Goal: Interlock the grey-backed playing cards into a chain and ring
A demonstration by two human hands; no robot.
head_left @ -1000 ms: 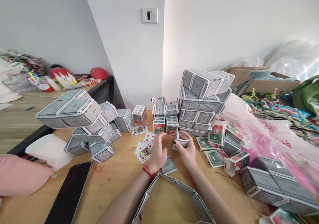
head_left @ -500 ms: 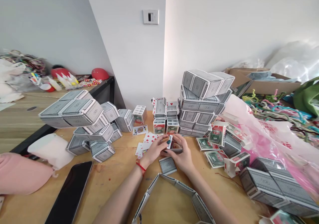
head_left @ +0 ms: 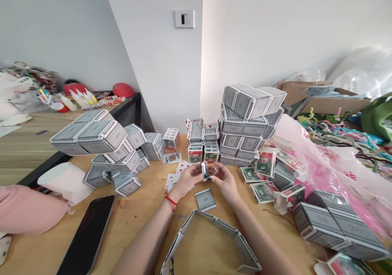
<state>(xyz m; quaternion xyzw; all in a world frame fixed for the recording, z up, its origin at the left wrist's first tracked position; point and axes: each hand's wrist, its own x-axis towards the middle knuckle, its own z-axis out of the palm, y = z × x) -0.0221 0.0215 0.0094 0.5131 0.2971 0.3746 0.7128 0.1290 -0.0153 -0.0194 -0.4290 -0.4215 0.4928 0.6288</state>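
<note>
Above the middle of the table, my left hand (head_left: 189,181) and my right hand (head_left: 226,182) are close together, fingertips pinched. Between them is a folded playing card (head_left: 204,168), its edges turned up; whether it is one card or several I cannot tell. My fingers cover most of it. Just below the hands, a patterned card panel (head_left: 205,199) lies flat. Loose face-up cards (head_left: 182,167) are left of my left hand. Nearer me, a ring of joined card panels (head_left: 220,227) stands on edge between my forearms.
Stacked card blocks rise at left (head_left: 92,134) and right (head_left: 245,124). Small card boxes (head_left: 195,154) stand behind my hands. Opened card boxes (head_left: 263,191) lie right, beside pink plastic (head_left: 327,177). A black phone (head_left: 87,234) lies at left on the table (head_left: 137,226).
Both hands have turned so the card's folded edges point up, and the fingertips now meet in front. The flat panel shows more fully. The view has shifted slightly.
</note>
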